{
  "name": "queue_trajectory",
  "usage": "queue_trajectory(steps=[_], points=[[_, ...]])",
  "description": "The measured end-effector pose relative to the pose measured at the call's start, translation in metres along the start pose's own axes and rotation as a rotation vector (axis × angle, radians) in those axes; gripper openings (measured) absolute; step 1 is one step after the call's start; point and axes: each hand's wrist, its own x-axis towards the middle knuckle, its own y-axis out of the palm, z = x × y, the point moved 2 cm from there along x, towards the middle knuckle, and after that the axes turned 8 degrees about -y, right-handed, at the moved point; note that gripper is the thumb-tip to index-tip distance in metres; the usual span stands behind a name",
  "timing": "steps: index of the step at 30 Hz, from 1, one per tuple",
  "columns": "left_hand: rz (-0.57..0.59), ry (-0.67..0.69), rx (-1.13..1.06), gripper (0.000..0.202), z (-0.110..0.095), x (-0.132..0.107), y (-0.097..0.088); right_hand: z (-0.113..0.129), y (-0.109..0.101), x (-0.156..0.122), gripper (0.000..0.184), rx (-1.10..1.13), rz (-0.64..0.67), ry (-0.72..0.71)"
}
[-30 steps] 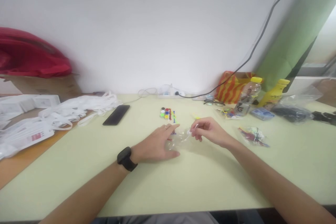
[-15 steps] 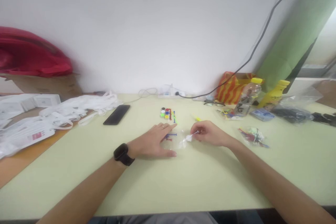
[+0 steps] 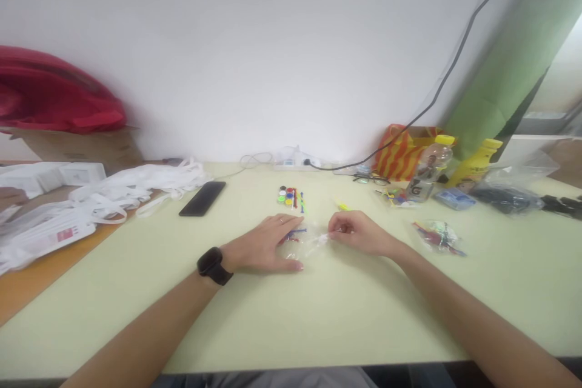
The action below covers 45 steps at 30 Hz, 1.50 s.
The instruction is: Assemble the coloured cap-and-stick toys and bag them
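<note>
My left hand, with a black watch on its wrist, lies flat with fingers stretched out, pressing on a small clear plastic bag that holds red and blue parts. My right hand is closed in a pinch on the twisted right end of that bag. Just beyond, a row of small coloured discs and sticks lies on the pale green table.
A black phone lies left of centre. White straps and packets crowd the left side. At the right stand two yellow-capped bottles, glasses, a filled small bag and other bags. A power strip sits by the wall.
My left hand drew slightly back and left and now lies flatter on the bag. My right hand lowered to the table, still pinching the bag's end, which has stretched out.
</note>
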Motion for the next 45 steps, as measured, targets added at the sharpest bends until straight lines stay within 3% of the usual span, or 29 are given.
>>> queue_trajectory(steps=[6,13,23,29,34,41,45], points=[[0.003,-0.015,-0.014,0.106,0.001,0.0,0.002,-0.003,0.006,0.001,0.008,-0.102,-0.02,0.006],[-0.006,-0.007,-0.011,0.107,0.001,0.0,0.005,-0.006,0.017,0.002,0.015,0.013,-0.011,0.005],[-0.003,-0.007,-0.018,0.107,0.0,0.001,0.006,-0.006,0.028,0.005,0.01,0.016,-0.105,0.024],[-0.007,0.017,-0.025,0.106,0.0,0.001,0.006,-0.011,0.035,0.012,0.01,-0.125,-0.206,0.013],[0.006,0.009,-0.015,0.106,-0.003,0.001,0.005,-0.012,0.039,0.014,0.008,-0.133,-0.209,0.007],[0.004,-0.002,-0.027,0.105,-0.002,0.0,0.004,-0.011,0.027,0.009,0.009,-0.251,-0.262,-0.033],[0.014,-0.008,-0.025,0.105,-0.002,0.0,0.004,-0.015,0.018,0.004,0.009,-0.27,-0.147,-0.107]])
